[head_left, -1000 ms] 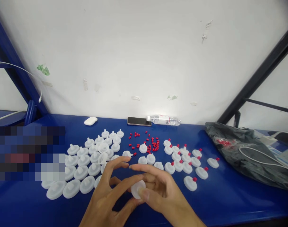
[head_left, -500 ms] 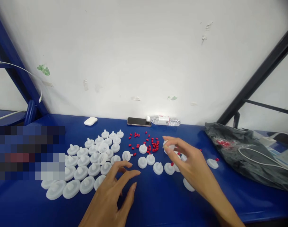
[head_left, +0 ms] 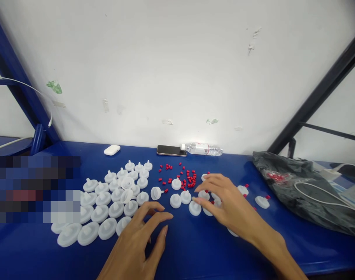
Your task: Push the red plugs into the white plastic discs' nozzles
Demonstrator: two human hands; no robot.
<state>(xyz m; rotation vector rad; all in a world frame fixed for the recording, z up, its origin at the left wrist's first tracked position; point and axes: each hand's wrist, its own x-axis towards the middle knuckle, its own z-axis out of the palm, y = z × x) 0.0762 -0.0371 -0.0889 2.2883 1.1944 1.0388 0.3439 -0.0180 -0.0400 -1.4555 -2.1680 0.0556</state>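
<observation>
My left hand (head_left: pixel 140 239) hovers over the blue table with its fingers curved and apart, holding nothing. It is nearest to a large group of white plastic discs with short stems (head_left: pixel 107 228), several of them in slanting rows. One white disc (head_left: pixel 155 193) lies tipped on its side with a red cap (head_left: pixel 166 190) at its stem. My right hand (head_left: pixel 226 200) reaches over more white discs, thumb and fingers apart. Its thumb tip is at the stem of a white disc (head_left: pixel 194 209); touching or just above, I cannot tell. Discs under the palm are partly hidden.
Loose red caps (head_left: pixel 191 179) are scattered mid-table. Behind them lie a phone (head_left: pixel 171 150) and a clear bottle (head_left: pixel 202 148), with a white case (head_left: pixel 112 150) farther left. At the right are a capped disc (head_left: pixel 262 201) and a black plastic bag (head_left: pixel 299 206).
My right hand has let go of a white disc, which now stands behind its fingers, and has shifted down toward the nearer discs. My left hand has stayed still.
</observation>
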